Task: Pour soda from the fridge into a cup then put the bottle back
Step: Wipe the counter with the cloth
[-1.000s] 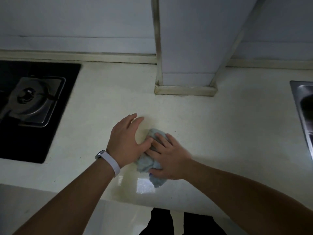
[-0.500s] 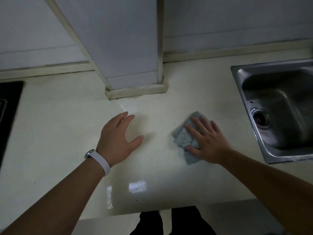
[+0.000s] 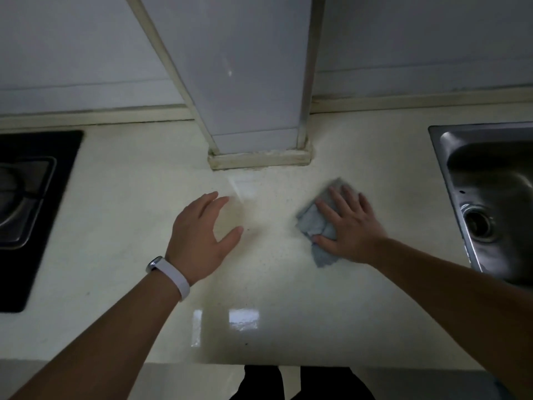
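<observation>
My right hand [image 3: 349, 226] presses flat on a crumpled grey-blue cloth [image 3: 317, 223] lying on the pale countertop [image 3: 129, 226], fingers spread over it. My left hand [image 3: 199, 238] rests flat on the counter a short way to the left, fingers apart and holding nothing; a white band [image 3: 173, 272] is on its wrist. No bottle, cup or fridge is in view.
A black gas hob [image 3: 31, 203] is set into the counter at the far left. A steel sink [image 3: 490, 197] with its drain lies at the right. A white boxed column [image 3: 253, 111] stands on the counter at the back. The counter's front edge runs below my arms.
My right hand has slid the cloth to the right, away from my left hand, which stayed flat on the counter. The view swung right, then partly back left.
</observation>
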